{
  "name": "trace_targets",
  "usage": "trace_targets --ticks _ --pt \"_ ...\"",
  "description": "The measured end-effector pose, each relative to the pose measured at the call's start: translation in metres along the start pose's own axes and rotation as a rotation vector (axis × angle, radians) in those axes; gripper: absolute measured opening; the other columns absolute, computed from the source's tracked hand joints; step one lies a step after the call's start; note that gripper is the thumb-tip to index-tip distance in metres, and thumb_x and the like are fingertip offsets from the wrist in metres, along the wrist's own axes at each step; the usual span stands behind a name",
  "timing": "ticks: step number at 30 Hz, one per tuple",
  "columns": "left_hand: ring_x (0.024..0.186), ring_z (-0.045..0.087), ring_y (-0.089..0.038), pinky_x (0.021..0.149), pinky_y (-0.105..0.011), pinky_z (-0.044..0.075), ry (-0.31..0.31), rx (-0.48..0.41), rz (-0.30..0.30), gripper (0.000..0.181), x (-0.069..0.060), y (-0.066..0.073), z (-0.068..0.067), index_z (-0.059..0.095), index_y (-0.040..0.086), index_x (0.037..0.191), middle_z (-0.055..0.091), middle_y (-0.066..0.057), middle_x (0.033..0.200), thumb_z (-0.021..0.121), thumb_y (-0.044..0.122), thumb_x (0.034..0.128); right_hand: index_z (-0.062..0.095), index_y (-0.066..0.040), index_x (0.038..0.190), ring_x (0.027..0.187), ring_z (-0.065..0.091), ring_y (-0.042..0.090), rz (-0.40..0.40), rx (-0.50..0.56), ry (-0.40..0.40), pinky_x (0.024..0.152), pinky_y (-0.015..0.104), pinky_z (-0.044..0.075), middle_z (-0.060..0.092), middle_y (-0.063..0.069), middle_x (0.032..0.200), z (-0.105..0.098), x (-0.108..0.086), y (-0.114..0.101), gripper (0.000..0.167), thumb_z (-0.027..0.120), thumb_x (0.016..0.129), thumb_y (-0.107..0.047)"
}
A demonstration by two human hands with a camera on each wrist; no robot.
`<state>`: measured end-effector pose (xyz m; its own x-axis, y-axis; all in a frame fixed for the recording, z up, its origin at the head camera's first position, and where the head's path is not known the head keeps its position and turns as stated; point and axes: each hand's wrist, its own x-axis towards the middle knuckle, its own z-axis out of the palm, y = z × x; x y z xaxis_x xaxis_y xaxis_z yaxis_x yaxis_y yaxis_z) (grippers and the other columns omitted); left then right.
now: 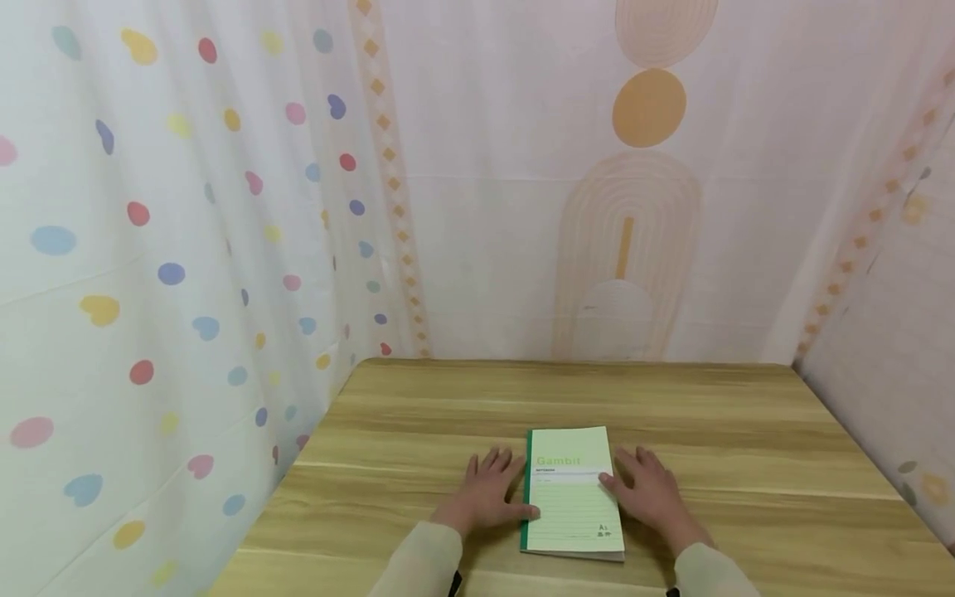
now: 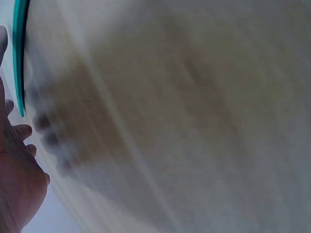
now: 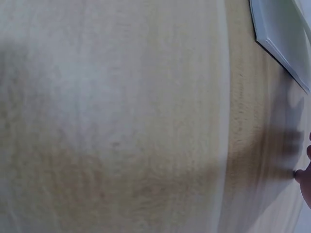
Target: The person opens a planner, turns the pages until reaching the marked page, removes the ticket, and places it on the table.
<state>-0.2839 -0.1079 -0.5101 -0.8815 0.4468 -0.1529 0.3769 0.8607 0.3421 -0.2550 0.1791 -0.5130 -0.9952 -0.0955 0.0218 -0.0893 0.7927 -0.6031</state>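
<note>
L hand (image 1: 485,495): digits spread wide, palm side down, at L side of notebook (image 1: 573,506). Thumb reaches across green spine (image 1: 528,464) onto lower L part of front cover; other fingers fan out fwd. on table (image 1: 358,489), index tip just beside spine. R hand (image 1: 647,493): likewise spread, at R side of same item. Thumb tip on cover at R edge, approx. mid-height; remaining fingers extend fwd., near that edge.

Notebook: 1 pc., flat, closed, face up, between both hands, nr. half of table. Cover pale green w/ white band; "Gambit" & "NOTEBOOK" printed in upper part, ruled lines below, "A1" at lower R w/ small marks, illegible. Page edges visible at nr. R corner.

L wrist cam: spine at upper L, part of L hand at L margin, wood grain & soft shadow elsewhere. R wrist cam: notebook corner w/ page edges upper R; R hand cut off by frame at R margin.

Surroundings: dotted curtain (image 1: 179,232) on L, multicol. spots & hearts; rear curtain (image 1: 492,207) w/ pale arch & orange disc. L sleeve (image 1: 424,560) & R sleeve (image 1: 712,572) lt. col.
</note>
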Motion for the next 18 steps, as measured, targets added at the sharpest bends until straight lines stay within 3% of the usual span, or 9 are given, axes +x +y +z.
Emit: trace_targets --ticks 18 --pt "0.15 0.013 -0.036 0.117 -0.059 0.008 -0.013 -0.008 0.007 0.087 -0.0011 -0.0008 0.0023 0.036 0.021 0.155 0.026 -0.015 0.161 0.058 0.07 0.0864 0.049 0.0 0.143 0.14 0.019 0.057 -0.032 -0.015 -0.005 0.109 0.072 0.009 0.027 0.041 0.148 0.0063 -0.006 0.0041 0.069 0.059 0.096 -0.048"
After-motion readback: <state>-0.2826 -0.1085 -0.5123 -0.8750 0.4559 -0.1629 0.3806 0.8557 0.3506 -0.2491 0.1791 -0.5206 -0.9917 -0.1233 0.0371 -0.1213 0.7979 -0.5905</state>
